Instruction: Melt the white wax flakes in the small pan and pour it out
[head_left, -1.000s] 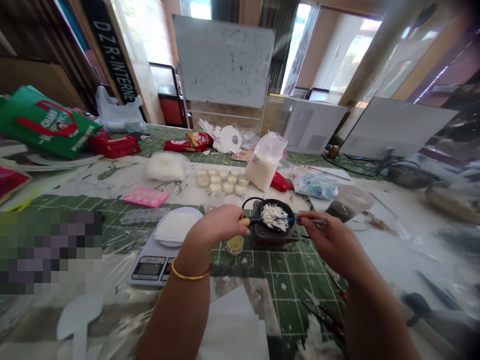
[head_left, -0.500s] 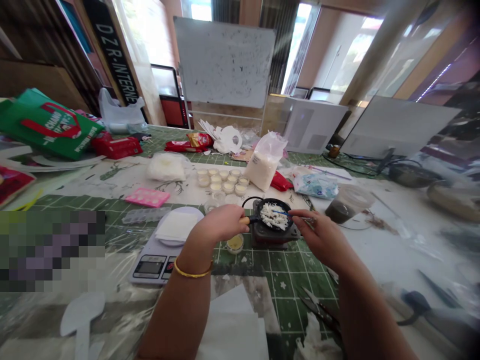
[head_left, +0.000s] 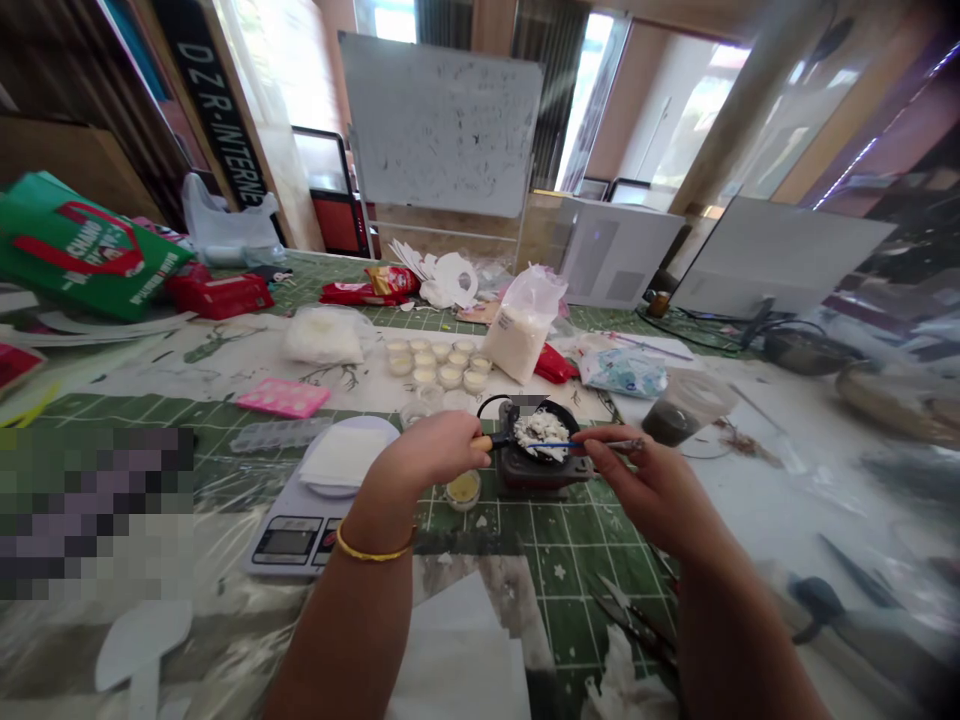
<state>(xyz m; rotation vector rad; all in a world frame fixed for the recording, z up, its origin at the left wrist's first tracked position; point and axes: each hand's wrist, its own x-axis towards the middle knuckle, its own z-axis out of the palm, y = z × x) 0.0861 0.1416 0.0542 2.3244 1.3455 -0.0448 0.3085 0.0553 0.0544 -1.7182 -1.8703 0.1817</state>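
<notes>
1. Step in hand, my read: stirring white flakes [head_left: 541,436] in a small black pan [head_left: 559,420] with a thin blue stirrer [head_left: 559,444].
2. Left hand [head_left: 427,450]: clamped round the pan's wooden handle [head_left: 482,442], holding the pan from the left.
3. Right hand [head_left: 645,490]: thumb and fingers pinched together on the stirrer's far end. Stirrer tip sits in the flakes.
4. Pan location: on or just over a compact dark burner [head_left: 544,472], exact contact hard to tell, on a green cutting mat [head_left: 577,545].
5. Nearby: small cup of yellow stuff [head_left: 463,490] just left of the burner, digital kitchen scale [head_left: 289,542] further left, rows of small white-filled cups [head_left: 435,365] behind the pan.
6. Next move calls for: steady left-hand grip, pan level, stirrer tip working through the flakes without pushing them over the rim.
</notes>
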